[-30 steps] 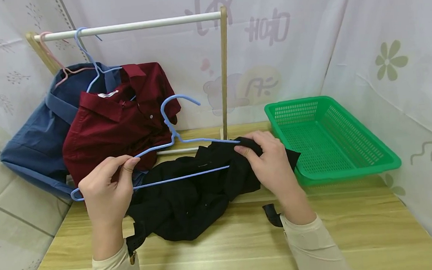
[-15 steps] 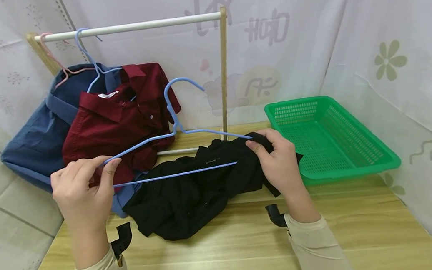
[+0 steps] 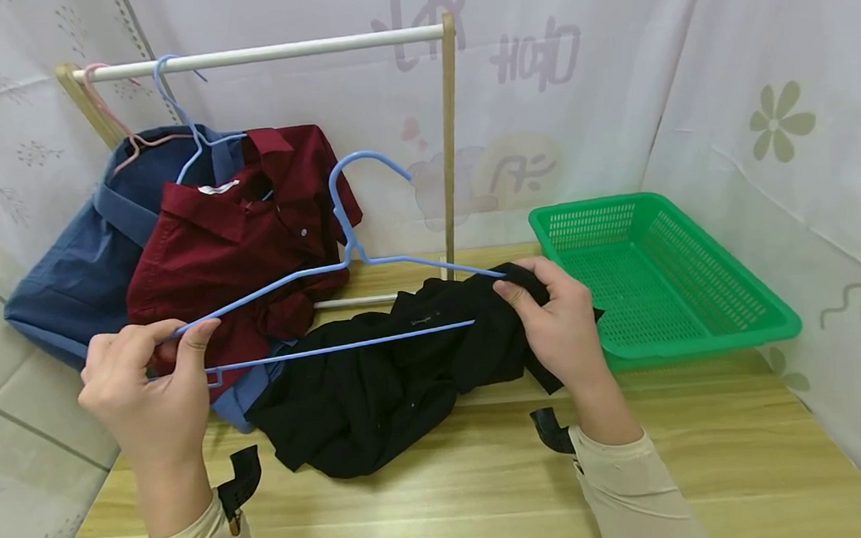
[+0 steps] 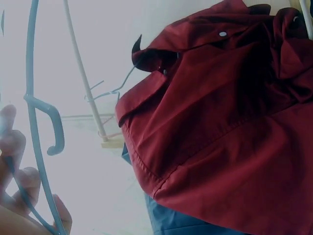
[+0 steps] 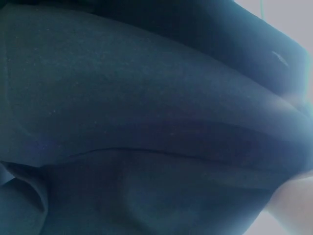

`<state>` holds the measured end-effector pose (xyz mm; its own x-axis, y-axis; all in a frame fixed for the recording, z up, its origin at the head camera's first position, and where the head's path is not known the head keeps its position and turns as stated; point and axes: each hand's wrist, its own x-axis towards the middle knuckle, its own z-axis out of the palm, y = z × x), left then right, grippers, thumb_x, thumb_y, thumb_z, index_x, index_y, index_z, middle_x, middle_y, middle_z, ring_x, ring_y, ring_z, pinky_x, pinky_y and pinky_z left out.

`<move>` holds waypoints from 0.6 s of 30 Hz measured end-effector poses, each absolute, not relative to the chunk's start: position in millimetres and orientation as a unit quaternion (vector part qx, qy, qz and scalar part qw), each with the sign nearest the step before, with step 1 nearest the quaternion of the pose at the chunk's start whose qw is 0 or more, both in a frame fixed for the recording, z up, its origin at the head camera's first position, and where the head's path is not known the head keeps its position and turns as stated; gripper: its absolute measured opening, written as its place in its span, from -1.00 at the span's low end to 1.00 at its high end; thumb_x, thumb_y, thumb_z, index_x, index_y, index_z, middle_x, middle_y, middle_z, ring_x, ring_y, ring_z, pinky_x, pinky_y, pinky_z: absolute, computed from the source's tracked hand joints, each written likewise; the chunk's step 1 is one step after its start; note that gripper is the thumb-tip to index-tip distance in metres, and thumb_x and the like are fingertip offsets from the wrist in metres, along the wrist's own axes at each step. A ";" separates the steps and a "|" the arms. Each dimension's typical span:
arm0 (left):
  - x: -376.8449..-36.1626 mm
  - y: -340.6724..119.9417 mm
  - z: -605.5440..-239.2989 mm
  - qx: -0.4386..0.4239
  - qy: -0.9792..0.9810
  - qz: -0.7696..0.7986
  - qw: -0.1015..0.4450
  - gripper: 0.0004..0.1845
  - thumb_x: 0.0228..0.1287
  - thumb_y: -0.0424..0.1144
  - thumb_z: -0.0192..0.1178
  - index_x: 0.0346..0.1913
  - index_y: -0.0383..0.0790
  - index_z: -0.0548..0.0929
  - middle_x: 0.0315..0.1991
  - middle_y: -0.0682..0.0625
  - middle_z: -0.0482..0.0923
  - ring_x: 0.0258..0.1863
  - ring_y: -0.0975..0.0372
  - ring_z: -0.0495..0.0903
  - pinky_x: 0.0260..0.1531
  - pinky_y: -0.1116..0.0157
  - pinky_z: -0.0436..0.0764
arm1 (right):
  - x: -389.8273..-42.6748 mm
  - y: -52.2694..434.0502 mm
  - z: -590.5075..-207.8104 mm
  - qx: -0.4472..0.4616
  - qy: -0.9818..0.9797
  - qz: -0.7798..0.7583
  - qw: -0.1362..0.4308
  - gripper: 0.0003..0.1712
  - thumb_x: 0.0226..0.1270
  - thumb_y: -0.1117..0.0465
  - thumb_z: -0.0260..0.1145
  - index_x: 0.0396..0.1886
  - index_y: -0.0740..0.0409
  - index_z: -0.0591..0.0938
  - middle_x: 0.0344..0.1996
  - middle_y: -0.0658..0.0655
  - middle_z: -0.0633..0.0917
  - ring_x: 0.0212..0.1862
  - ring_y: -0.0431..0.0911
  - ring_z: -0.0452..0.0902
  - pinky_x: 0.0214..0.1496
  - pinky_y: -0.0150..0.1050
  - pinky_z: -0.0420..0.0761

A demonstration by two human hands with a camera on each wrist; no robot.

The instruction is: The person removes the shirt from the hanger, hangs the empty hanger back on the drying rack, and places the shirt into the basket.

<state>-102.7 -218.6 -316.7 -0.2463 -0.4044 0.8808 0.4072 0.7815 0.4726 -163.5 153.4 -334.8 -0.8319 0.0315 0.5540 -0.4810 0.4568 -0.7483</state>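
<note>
Hanger (image 3: 326,270), slim and light blue, is held up over a pale wooden table (image 3: 418,520). The left hand (image 3: 147,393) pinches one arm of it; the right hand (image 3: 557,318) pinches the other arm's end through a crumpled black cloth garment (image 3: 379,389). Behind, a dark-red buttoned shirt (image 3: 227,250) and a blue garment (image 3: 72,286) crowd a white-railed wooden rack (image 3: 451,151). A green perforated plastic basket (image 3: 642,287) sits near the right hand.

The black garment (image 3: 379,397) hides the right end of the hanger (image 3: 347,262); the left hand (image 3: 152,390) covers part of its other end. The garment's pale print (image 3: 426,319) is too small to read. The red shirt (image 3: 227,254) partly hides the blue shirt (image 3: 74,269).
</note>
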 end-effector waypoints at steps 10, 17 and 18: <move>-98.3 -224.2 -316.0 0.042 -0.716 -0.341 0.608 -0.36 0.14 0.07 0.62 -0.47 -0.57 0.68 -0.64 0.07 0.37 -0.34 0.55 0.21 -0.20 0.50 0.13 | -167.6 160.9 -337.4 0.094 -0.816 0.532 0.204 -0.66 0.55 0.11 0.38 0.15 0.22 0.69 -0.05 0.22 0.77 -0.12 -0.31 0.58 -0.10 -0.50 0.53; -97.1 -225.9 -315.5 0.057 -0.703 -0.352 0.615 -0.35 0.10 0.05 0.65 -0.50 -0.59 0.65 -0.53 0.53 0.31 -0.38 0.57 0.20 -0.21 0.53 0.13 | -168.4 163.1 -340.6 0.054 -0.796 0.575 0.182 -0.62 0.63 0.06 0.29 0.20 0.25 0.63 -0.02 0.18 0.71 -0.02 -0.26 0.58 -0.01 -0.51 0.55; -97.1 -225.9 -315.2 0.060 -0.700 -0.354 0.618 -0.32 0.09 0.08 0.64 -0.50 -0.60 0.65 -0.53 0.54 0.31 -0.38 0.56 0.19 -0.22 0.53 0.12 | -169.0 163.5 -341.6 0.051 -0.791 0.582 0.181 -0.61 0.63 0.06 0.28 0.19 0.26 0.62 -0.03 0.13 0.70 -0.01 -0.24 0.58 0.00 -0.51 0.56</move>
